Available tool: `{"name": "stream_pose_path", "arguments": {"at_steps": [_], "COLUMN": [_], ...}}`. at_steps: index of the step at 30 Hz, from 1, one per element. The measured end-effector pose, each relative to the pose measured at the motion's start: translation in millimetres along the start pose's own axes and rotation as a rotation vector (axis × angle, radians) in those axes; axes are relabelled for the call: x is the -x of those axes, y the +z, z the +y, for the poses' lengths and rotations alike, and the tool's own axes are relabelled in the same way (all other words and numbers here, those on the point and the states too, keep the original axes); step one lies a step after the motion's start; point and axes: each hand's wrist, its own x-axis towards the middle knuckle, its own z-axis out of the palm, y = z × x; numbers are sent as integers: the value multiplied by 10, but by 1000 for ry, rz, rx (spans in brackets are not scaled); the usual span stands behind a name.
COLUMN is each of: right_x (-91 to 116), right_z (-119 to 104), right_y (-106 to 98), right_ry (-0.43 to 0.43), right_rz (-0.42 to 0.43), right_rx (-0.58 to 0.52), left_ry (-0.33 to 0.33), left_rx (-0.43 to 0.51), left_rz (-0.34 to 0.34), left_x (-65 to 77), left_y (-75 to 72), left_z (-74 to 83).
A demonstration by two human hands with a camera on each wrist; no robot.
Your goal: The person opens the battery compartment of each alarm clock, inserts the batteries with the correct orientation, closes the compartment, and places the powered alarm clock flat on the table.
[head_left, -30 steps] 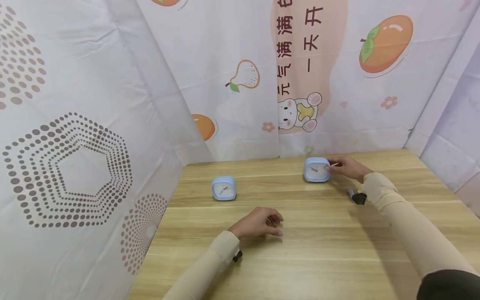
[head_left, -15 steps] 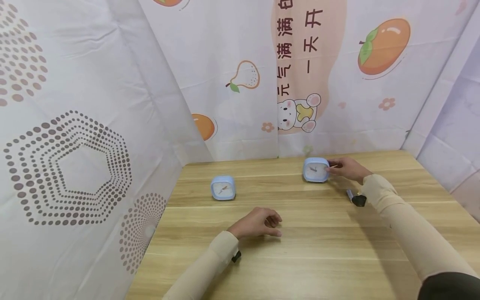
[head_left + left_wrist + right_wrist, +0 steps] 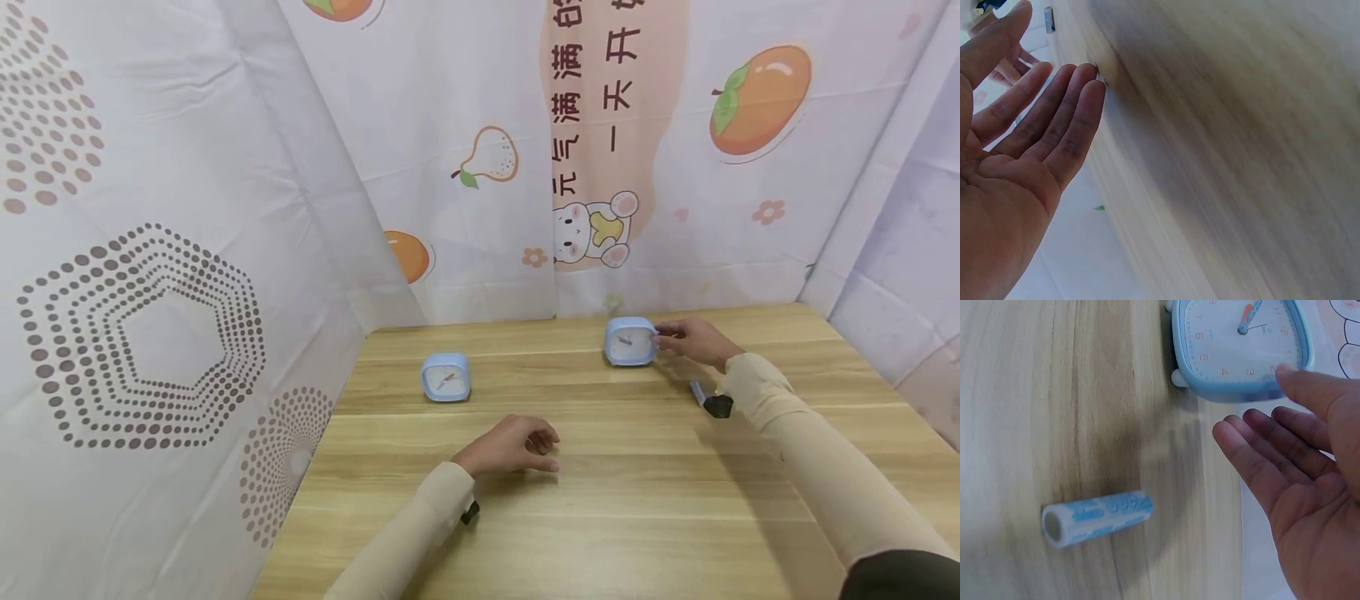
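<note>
Left hand [image 3: 510, 446] loosely curled, empty, over the tabletop [image 3: 562, 533]; right hand [image 3: 697, 340] loose-fingered, thumb at the rim of the right-hand clock [image 3: 630, 344] near the back edge, no firm grip showing, so an off-centre nudge could tip it, or a low sweep roll the tube [image 3: 1099, 517].

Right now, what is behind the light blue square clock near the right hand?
Behind the light blue square clock, white fruit-printed cloth is visible. The clock covers the wooden tabletop directly behind it, so anything there cannot be seen.
</note>
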Motion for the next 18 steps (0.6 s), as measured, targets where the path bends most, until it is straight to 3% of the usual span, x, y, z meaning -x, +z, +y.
{"name": "stream_pose_path", "arguments": {"at_steps": [9, 18], "right_x": [283, 630], "right_z": [51, 54], "right_y": [-19, 167], "right_ry": [46, 5], "right_rz": [7, -4], "right_rx": [62, 20], "left_ry": [-34, -66], "left_rx": [-13, 14], "left_rz": [97, 296], "left_x": [93, 275], "left_y": [-158, -376], "left_z": [-162, -401]}}
